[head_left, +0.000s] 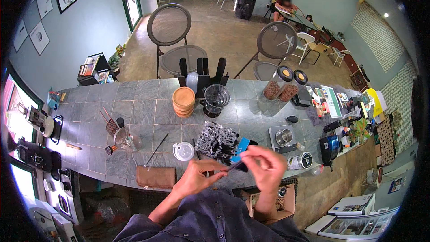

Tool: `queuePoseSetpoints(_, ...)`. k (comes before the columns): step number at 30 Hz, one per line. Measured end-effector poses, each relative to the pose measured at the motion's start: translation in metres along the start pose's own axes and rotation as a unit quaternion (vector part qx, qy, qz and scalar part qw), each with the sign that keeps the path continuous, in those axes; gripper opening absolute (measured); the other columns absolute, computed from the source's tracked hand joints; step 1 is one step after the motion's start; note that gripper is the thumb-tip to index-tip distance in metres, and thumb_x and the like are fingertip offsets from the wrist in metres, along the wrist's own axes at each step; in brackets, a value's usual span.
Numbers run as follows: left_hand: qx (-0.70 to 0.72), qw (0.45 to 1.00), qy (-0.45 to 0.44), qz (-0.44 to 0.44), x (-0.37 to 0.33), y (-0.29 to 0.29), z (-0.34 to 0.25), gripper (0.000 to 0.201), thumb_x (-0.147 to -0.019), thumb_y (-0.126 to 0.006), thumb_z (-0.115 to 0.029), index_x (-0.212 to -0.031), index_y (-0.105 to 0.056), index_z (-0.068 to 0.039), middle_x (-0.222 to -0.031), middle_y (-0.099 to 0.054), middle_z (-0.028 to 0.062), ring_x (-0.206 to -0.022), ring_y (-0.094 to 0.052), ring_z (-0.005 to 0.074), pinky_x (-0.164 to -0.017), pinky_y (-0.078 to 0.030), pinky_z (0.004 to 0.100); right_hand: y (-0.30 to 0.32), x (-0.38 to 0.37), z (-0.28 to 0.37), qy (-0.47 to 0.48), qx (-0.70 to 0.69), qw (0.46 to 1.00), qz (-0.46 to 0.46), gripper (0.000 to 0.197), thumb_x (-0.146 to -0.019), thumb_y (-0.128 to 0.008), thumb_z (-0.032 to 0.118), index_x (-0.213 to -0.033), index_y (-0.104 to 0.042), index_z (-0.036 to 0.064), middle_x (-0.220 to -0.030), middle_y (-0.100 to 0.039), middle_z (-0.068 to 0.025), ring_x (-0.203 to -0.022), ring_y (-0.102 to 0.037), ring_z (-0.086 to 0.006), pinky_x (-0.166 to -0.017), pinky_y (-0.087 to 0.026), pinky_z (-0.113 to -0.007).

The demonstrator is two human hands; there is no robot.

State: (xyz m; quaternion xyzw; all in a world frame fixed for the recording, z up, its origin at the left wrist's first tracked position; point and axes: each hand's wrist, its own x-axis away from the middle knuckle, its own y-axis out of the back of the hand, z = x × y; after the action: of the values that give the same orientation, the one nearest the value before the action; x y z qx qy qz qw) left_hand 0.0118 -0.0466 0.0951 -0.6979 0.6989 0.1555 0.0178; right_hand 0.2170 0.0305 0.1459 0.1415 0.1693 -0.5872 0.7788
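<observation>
Pinching a slim, dark, slanting strip with the left hand, pressing thumb and fingertips on its lower end, above the near edge of the grey tiled counter, beside a crinkled silvery-black heap. Holding the right hand higher, with fingers bent inward near a flat blue piece; impossible to tell whether gripping anything.
</observation>
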Motion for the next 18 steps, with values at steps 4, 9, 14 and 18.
queuePoseSetpoints(4, -0.052, 0.998, 0.020, 0.032, 0.009, 0.007, 0.018, 0.017, -0.091, -0.083, -0.007, -0.107, -0.082, -0.002, -0.098, -0.080, 0.0123, -0.077, -0.073, 0.0191, -0.066, -0.056, 0.0332, 0.024, -0.009, 0.013, 0.049, -0.031, 0.986, -0.157, 0.027, -0.086, -0.078, -0.015, -0.111, -0.070, -0.0076, -0.103, -0.077, -0.0206, -0.090, -0.077, -0.0245, -0.085, -0.064, -0.034)
queuePoseSetpoints(9, -0.085, 0.989, 0.120, 0.004, 0.005, 0.017, 0.010, 0.014, -0.091, -0.084, -0.010, -0.103, -0.083, -0.002, -0.087, -0.079, 0.0104, -0.070, -0.069, 0.0149, -0.065, -0.055, 0.0312, 0.032, -0.019, 0.006, 0.186, 0.085, 0.960, -0.190, 0.026, -0.085, -0.077, -0.019, -0.105, -0.070, -0.0051, -0.104, -0.076, -0.0233, -0.091, -0.075, -0.0237, -0.081, -0.062, -0.031)
queuePoseSetpoints(14, -0.086, 0.988, 0.119, -0.039, 0.004, 0.021, 0.013, 0.014, -0.091, -0.084, -0.011, -0.101, -0.082, -0.002, -0.084, -0.077, 0.0086, -0.064, -0.064, 0.0110, -0.059, -0.050, 0.0286, 0.004, -0.012, -0.024, 0.140, 0.210, 0.961, -0.114, 0.023, -0.083, -0.081, -0.012, -0.101, -0.077, 0.0012, -0.102, -0.081, -0.0126, -0.089, -0.076, -0.0205, -0.076, -0.059, -0.028)
queuePoseSetpoints(18, -0.085, 0.987, 0.134, -0.040, 0.001, 0.020, 0.012, 0.014, -0.090, -0.085, -0.012, -0.101, -0.082, -0.002, -0.085, -0.077, 0.0083, -0.065, -0.063, 0.0102, -0.060, -0.050, 0.0283, -0.024, 0.001, -0.072, 0.150, 0.239, 0.958, -0.044, 0.015, -0.085, -0.081, -0.009, -0.097, -0.077, -0.0007, -0.102, -0.080, -0.0130, -0.088, -0.078, -0.0244, -0.078, -0.061, -0.033)
